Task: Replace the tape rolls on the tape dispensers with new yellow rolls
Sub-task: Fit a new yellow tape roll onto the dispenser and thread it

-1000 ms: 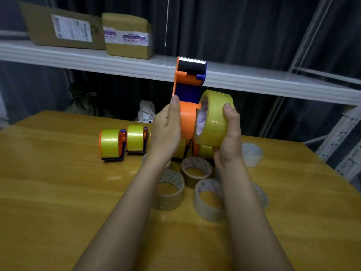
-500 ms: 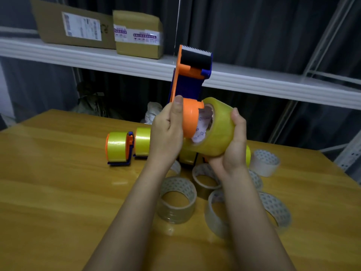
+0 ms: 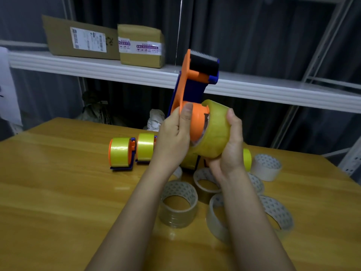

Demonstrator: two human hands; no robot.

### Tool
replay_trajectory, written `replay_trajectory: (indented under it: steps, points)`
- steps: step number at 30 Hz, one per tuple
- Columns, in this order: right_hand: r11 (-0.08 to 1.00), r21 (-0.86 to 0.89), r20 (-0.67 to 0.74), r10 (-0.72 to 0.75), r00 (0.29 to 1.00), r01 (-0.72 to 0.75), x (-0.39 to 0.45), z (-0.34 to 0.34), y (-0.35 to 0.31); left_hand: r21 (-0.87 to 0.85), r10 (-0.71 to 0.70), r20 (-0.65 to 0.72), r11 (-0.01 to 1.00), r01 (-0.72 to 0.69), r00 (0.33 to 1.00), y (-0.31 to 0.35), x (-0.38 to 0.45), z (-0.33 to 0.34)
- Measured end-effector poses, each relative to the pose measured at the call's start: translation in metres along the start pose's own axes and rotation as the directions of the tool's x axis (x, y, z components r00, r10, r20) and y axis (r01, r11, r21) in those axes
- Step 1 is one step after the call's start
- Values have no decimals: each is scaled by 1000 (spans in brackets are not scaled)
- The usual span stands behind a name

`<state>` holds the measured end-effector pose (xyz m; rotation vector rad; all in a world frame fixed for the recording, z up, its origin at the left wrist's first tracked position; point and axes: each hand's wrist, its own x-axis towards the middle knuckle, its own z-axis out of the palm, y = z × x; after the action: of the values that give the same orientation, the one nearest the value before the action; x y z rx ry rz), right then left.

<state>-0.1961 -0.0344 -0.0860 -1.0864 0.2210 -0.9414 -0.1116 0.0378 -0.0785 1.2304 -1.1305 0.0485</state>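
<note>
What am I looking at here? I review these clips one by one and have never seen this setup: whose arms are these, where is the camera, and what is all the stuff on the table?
There is no machine here. A person wears a wide-angle camera on the head, so you look forward and down along their own bare arms.

The left hand grips an orange and blue tape dispenser, held up with its toothed cutter on top. The right hand is wrapped round a yellow tape roll, which sits partly over the dispenser's orange hub.

On the wooden table behind the hands stand more dispensers already carrying yellow rolls. Nearer the camera lie several clear and pale rolls, loose on the table.

On the white shelf behind sit two cardboard boxes.
</note>
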Motion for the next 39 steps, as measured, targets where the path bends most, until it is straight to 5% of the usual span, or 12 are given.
replay_trajectory:
  steps: [14, 30, 39]
  points:
    - [991, 49, -15, 123, 992, -122, 1, -2, -4, 193, 122, 29, 973, -126, 992, -14, 2, -4]
    - [966, -259, -67, -25, 997, 6, 12, 0, 8, -122, -186, -70, 977, 177, 980, -10, 4, 0]
    - [961, -275, -13, 4, 1000, -7, 9, 6, 8, -58, -72, 8, 996, 73, 997, -4, 4, -5]
